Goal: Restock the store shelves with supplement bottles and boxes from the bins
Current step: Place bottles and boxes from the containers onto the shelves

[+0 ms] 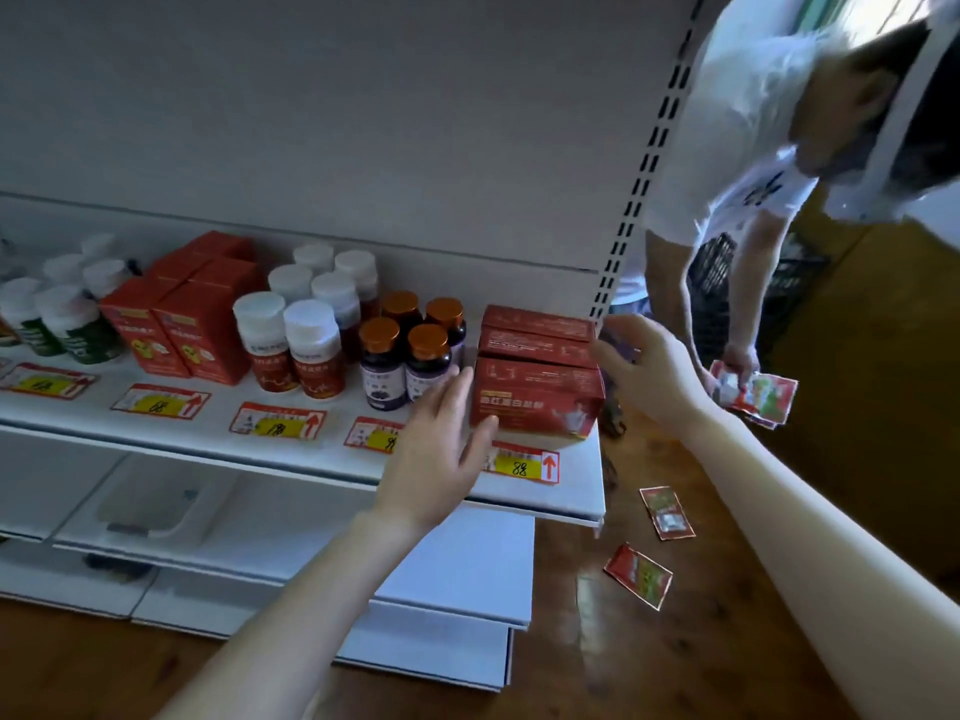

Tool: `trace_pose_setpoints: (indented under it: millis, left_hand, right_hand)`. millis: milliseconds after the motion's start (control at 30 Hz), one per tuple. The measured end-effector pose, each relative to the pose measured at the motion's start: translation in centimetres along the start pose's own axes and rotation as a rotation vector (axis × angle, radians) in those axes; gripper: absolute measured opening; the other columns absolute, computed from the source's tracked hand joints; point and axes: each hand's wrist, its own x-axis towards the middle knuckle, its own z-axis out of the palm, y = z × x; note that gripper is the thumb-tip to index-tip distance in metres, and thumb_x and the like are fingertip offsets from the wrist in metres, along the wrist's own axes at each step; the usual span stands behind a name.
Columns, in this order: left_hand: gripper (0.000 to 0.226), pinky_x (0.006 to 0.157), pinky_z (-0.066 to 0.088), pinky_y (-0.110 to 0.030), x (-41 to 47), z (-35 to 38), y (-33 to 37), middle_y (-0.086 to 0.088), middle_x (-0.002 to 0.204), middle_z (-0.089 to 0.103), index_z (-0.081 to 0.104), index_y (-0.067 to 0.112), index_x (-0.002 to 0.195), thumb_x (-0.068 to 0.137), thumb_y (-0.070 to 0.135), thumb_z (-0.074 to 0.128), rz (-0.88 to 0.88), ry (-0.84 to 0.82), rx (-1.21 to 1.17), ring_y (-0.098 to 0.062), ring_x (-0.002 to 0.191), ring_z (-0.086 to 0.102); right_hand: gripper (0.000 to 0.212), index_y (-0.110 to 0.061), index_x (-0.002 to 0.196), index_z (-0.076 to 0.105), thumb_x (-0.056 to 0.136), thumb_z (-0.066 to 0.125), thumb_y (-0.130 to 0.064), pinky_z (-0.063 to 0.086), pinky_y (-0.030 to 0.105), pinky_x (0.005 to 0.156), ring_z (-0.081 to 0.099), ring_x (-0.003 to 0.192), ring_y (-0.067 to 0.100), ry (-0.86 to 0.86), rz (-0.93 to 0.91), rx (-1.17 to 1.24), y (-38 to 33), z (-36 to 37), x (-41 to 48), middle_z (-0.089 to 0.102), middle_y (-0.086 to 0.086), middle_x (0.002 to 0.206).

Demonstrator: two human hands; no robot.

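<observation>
Standing in rows on the white shelf point(291, 449), from the left: green-label bottles point(57, 324) with white caps, upright red cartons point(192, 324), white-capped red bottles point(291, 345), then dark bottles point(405, 356) with orange caps. Price tags point(278, 420) line the shelf's front edge. At the right end sits a stack of red boxes point(537, 387), just beside the dark bottles.

Left hand point(441, 439): fingers straight and relaxed along the stack's left side, thumb touching the front box's lower corner; grasps nothing. Right hand point(649, 366): fingers spread and loosely bent at the stack's right end, released; contact with the boxes cannot be told.

Slotted upright point(639, 200) rises behind the stack at the shelf's end. Lower white shelves point(457, 563) step out below. Wooden floor point(571, 641) to the right carries two red packets point(667, 511), lying apart. Far right, another person point(737, 148) in a white shirt bends over, holding a handful of packets point(753, 392) low.
</observation>
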Motion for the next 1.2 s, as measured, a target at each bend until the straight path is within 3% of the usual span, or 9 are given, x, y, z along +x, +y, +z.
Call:
trace_pose_setpoints:
  millis: [100, 200, 367, 467, 533, 667, 833, 1033, 1200]
  left_hand:
    - [0.062, 0.107, 0.009, -0.015, 1.4, 0.7, 0.8, -0.006, 0.154, 0.019, 0.016, 0.012, 0.148, 0.097, 0.034, 0.043, -0.084, -0.025, -0.021, -0.015, 0.142, 0.013]
    - [0.070, 0.114, 0.007, -0.025, 2.8, 1.1, 0.6, -0.005, 0.157, 0.008, 0.007, 0.013, 0.149, 0.095, 0.032, 0.048, -0.144, -0.141, 0.019, -0.014, 0.144, 0.003]
    - [0.077, 0.117, 0.016, -0.037, 4.7, 1.7, 0.1, -0.006, 0.156, 0.014, 0.008, 0.012, 0.149, 0.091, 0.028, 0.057, -0.185, -0.215, -0.022, -0.017, 0.144, 0.008]
    - [0.076, 0.116, 0.016, -0.036, 5.5, 2.0, 0.0, -0.008, 0.156, 0.014, 0.009, 0.011, 0.149, 0.091, 0.022, 0.057, -0.192, -0.224, -0.028, -0.019, 0.144, 0.008]
    - [0.073, 0.114, 0.015, -0.033, 5.9, 2.1, 0.0, -0.007, 0.156, 0.011, 0.007, 0.012, 0.149, 0.093, 0.019, 0.054, -0.203, -0.254, -0.026, -0.020, 0.144, 0.007]
    - [0.071, 0.114, 0.023, -0.039, 6.5, 2.4, -0.2, -0.007, 0.156, 0.013, 0.005, 0.012, 0.149, 0.094, 0.015, 0.051, -0.219, -0.328, -0.025, -0.022, 0.143, 0.014]
    - [0.069, 0.108, 0.036, -0.039, 6.7, 2.5, -0.3, -0.009, 0.148, 0.027, 0.011, 0.012, 0.148, 0.093, 0.012, 0.052, -0.210, -0.310, -0.010, -0.023, 0.136, 0.030]
    - [0.068, 0.104, 0.037, -0.037, 6.8, 2.6, -0.1, -0.012, 0.148, 0.024, 0.009, 0.012, 0.148, 0.094, 0.013, 0.050, -0.207, -0.304, 0.052, -0.025, 0.135, 0.030]
    - [0.075, 0.111, 0.023, -0.035, 6.5, 2.2, 0.5, -0.009, 0.155, 0.007, 0.004, 0.011, 0.148, 0.093, 0.023, 0.053, -0.189, -0.302, 0.035, -0.023, 0.142, 0.012]
  right_hand:
    - [0.043, -0.015, 0.126, 0.052, 0.087, 0.061, -0.030, 0.046, 0.028, 0.084, 0.056, 0.104, 0.017, -0.091, 0.019, 0.066, 1.2, 0.0, -0.2, 0.055, 0.001, 0.117]
    - [0.059, -0.020, 0.134, 0.042, 0.082, 0.065, -0.035, 0.043, 0.030, 0.093, 0.046, 0.112, 0.010, -0.259, 0.040, 0.086, 1.8, -0.2, -0.1, 0.049, -0.006, 0.124]
    - [0.080, -0.024, 0.139, 0.034, 0.071, 0.076, -0.036, 0.038, 0.043, 0.104, 0.043, 0.125, 0.019, -0.399, 0.026, -0.047, 2.1, 0.2, 0.6, 0.050, -0.003, 0.133]
    - [0.082, -0.021, 0.140, 0.032, 0.072, 0.078, -0.027, 0.038, 0.028, 0.100, 0.048, 0.118, 0.019, -0.443, 0.028, -0.088, 2.3, 0.9, 0.9, 0.051, -0.002, 0.130]
    - [0.077, -0.017, 0.139, 0.033, 0.075, 0.075, -0.022, 0.031, 0.010, 0.082, 0.049, 0.105, 0.012, -0.464, 0.009, -0.131, 2.2, 1.1, 1.0, 0.053, -0.001, 0.122]
    - [0.078, -0.013, 0.141, 0.030, 0.077, 0.074, -0.024, 0.027, 0.005, 0.075, 0.049, 0.107, 0.013, -0.465, 0.009, -0.140, 2.5, 1.4, 1.3, 0.053, 0.002, 0.128]
    - [0.083, -0.014, 0.143, 0.027, 0.076, 0.074, -0.028, 0.030, 0.012, 0.083, 0.050, 0.117, 0.019, -0.452, 0.024, -0.175, 2.5, 1.5, 1.3, 0.051, 0.003, 0.132]
    - [0.086, -0.018, 0.143, 0.026, 0.074, 0.075, -0.033, 0.040, 0.027, 0.098, 0.047, 0.121, 0.020, -0.441, 0.024, -0.148, 3.0, 2.0, 1.2, 0.047, 0.002, 0.136]
    - [0.102, -0.029, 0.145, 0.018, 0.065, 0.082, -0.032, 0.038, 0.038, 0.106, 0.037, 0.129, 0.016, -0.433, 0.044, -0.051, 2.9, 1.6, 1.2, 0.032, -0.011, 0.129]
